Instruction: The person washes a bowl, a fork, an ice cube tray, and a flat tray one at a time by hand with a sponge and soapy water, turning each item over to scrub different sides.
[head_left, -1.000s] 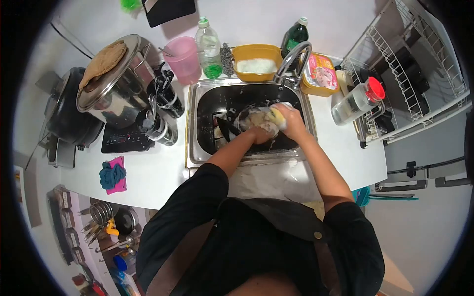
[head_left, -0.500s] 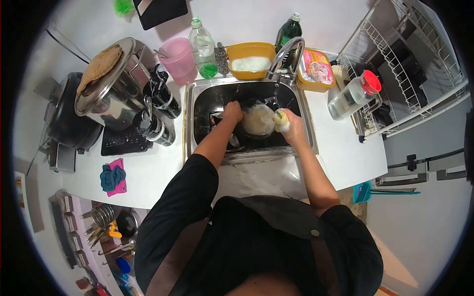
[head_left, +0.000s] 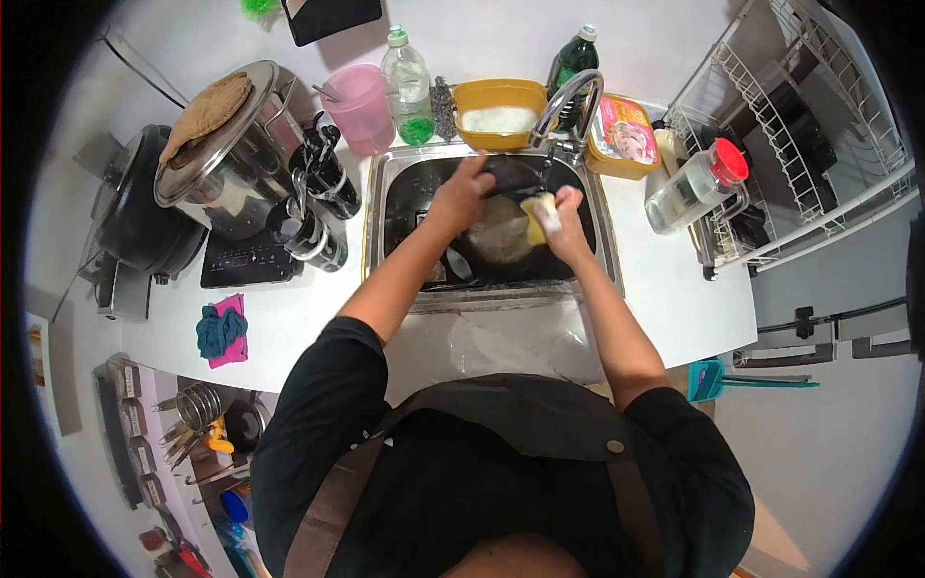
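My left hand (head_left: 461, 200) is over the back left of the sink (head_left: 374, 226), with fingers stretched toward the yellow tub (head_left: 501, 93) and nothing seen in its grasp. Held in my right hand (head_left: 568, 229) is a yellow and white sponge (head_left: 541, 218), wet with suds. Below and between both hands lies a round, greyish-brown piece of cookware (head_left: 501, 234) in the dark basin. The sponge overlaps its right side. A spoon-like utensil (head_left: 459, 262) rests to its left, and the faucet (head_left: 578, 87) arches over the back.
Behind the sink stand a pink cup (head_left: 357, 106), a clear soap bottle (head_left: 407, 87), a green bottle (head_left: 575, 67) and a labelled tub (head_left: 624, 140). A red-lidded pitcher (head_left: 696, 188) and a dish rack (head_left: 771, 125) are right; a steel pot (head_left: 231, 159) stands left.
My left hand has lifted from the left of the cookware toward the sink's back, its fingers now extended. My right hand has raised the sponge slightly. White suds on the cookware look thinner.
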Tool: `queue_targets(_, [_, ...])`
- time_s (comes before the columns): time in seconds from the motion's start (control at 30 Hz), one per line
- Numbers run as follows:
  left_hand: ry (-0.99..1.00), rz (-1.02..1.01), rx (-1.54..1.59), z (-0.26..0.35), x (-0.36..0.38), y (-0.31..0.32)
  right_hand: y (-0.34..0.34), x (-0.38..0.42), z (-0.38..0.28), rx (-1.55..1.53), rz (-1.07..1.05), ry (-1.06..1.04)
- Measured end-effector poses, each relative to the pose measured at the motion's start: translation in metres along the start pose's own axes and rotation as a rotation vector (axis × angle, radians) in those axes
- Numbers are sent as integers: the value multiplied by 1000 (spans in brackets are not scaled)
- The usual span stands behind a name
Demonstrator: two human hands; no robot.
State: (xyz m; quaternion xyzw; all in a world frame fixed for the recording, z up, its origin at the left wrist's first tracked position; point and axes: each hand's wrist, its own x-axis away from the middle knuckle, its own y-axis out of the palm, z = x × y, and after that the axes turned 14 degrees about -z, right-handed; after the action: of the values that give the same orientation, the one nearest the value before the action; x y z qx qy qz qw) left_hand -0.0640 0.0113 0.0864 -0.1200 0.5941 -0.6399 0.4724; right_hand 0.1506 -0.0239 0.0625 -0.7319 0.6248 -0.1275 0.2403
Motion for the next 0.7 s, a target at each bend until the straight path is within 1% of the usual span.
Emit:
queue_targets(0.03, [-29,102,50,-1,2,0,2,-13,-5,103,7,-93])
queue_targets(0.07, [-258,134,481,0,5,6,4,-25,-11,208,14,-184])
queue_targets(0.13, [-722,178,1342,5,17,24,6,-38,-34,365,-240,-225])
queue_targets(0.17, [-821,179,1647,10,26,28,12,-38,-40,917,-215,-281])
queue_targets(0.27, [-882,209,1942,27,50,44,34,-40,-24,1172,-648,-75])
queue_targets(0.37, [-853,84,2061,32,70,56,68,-44,23,579,-876,-428])
queue_targets(0.47, [-809,113,2018,45,67,70,54,-38,-26,1093,-433,-381])
queue_targets(0.5, [-679,122,1960,49,61,52,52,-53,-1,1076,-302,-361])
queue_targets(0.53, [-661,142,1948,44,59,42,37,-52,-38,1109,-465,-113])
queue_targets(0.6, [-617,176,1924,31,56,27,48,-37,-25,1048,-488,-38])
queue_targets(0.67, [-702,154,1914,38,48,29,59,-46,-18,347,-966,-149])
queue_targets(0.7, [-767,143,1898,50,44,36,75,-42,3,550,-586,-281])
